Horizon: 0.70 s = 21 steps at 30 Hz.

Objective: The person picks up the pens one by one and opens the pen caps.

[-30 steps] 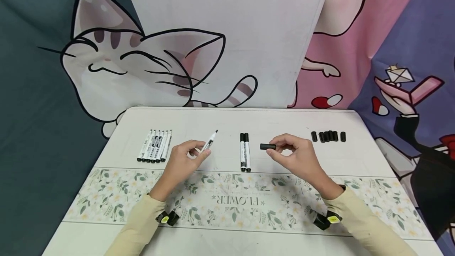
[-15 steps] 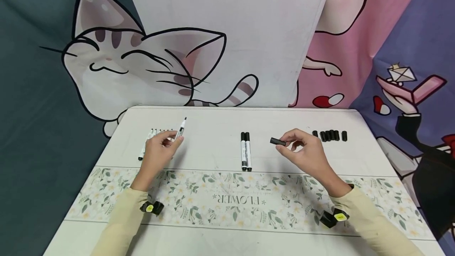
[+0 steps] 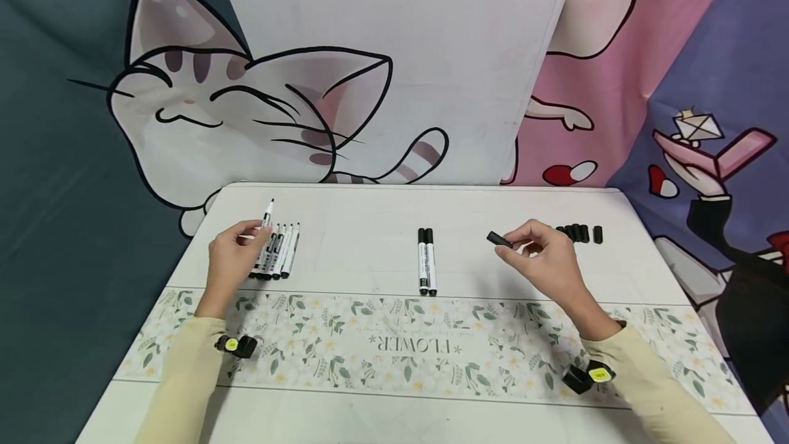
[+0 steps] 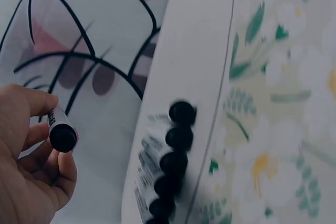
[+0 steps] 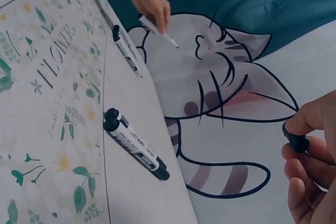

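Note:
My left hand (image 3: 231, 259) pinches an uncapped marker (image 3: 268, 212), white with a dark tip pointing up and away, above the left end of a row of uncapped markers (image 3: 286, 252). In the left wrist view the held marker's black end (image 4: 63, 138) faces the camera, apart from the row of black ends (image 4: 173, 163). My right hand (image 3: 545, 259) holds a black marker cap (image 3: 499, 239) between thumb and fingers, above the table near the loose caps (image 3: 576, 233). The right hand partly hides those caps.
Two capped markers (image 3: 427, 261) lie side by side at mid-table. A floral strip (image 3: 407, 348) with lettering crosses the white table (image 3: 364, 225). Behind the table's far edge hangs a cloth backdrop (image 3: 394, 88) with cartoon figures.
My left hand has carried the uncapped marker left, from beside the capped pair to over the uncapped row. My right hand has moved right with the cap, closer to the loose caps.

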### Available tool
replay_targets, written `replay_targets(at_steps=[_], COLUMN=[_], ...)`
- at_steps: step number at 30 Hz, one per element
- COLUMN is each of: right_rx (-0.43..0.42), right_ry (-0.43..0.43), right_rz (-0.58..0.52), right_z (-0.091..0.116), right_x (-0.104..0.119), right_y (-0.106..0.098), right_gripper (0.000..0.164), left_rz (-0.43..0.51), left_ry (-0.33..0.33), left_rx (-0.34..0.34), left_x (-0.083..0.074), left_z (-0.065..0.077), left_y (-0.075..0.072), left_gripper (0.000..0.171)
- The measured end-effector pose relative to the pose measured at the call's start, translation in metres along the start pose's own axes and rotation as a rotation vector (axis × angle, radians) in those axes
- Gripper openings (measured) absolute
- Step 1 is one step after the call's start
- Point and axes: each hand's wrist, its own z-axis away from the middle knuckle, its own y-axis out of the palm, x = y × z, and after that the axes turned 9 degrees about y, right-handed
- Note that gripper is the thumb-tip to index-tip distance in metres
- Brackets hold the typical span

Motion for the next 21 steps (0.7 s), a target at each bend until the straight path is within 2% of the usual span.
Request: replay_targets(at_steps=[6, 11, 15, 21], right_rx=[0.004, 0.008, 0.002, -0.018], right_ry=[0.078, 0.162, 0.196, 0.21], right_rz=[-0.041, -0.106, -0.142, -0.15], right_z=[0.002, 0.003, 0.002, 0.002], right_x=[-0.005, -0.01, -0.013, -0.016], right_y=[-0.006, -0.01, -0.013, -0.019], right_gripper=[0.013, 0.021, 0.028, 0.028], left_rz=[-0.027, -0.056, -0.069, -0.077], left_ry=[-0.102, -0.175, -0.216, -0.291], left_rx=[-0.002, -0.001, 0.0, 0.029], left_x=[0.025, 0.044, 0.054, 0.062], left_z=[-0.001, 0.001, 0.002, 0.001], left_y=[-0.005, -0.005, -0.004, -0.002], left_gripper=[0.049, 0.05, 0.048, 0.051])
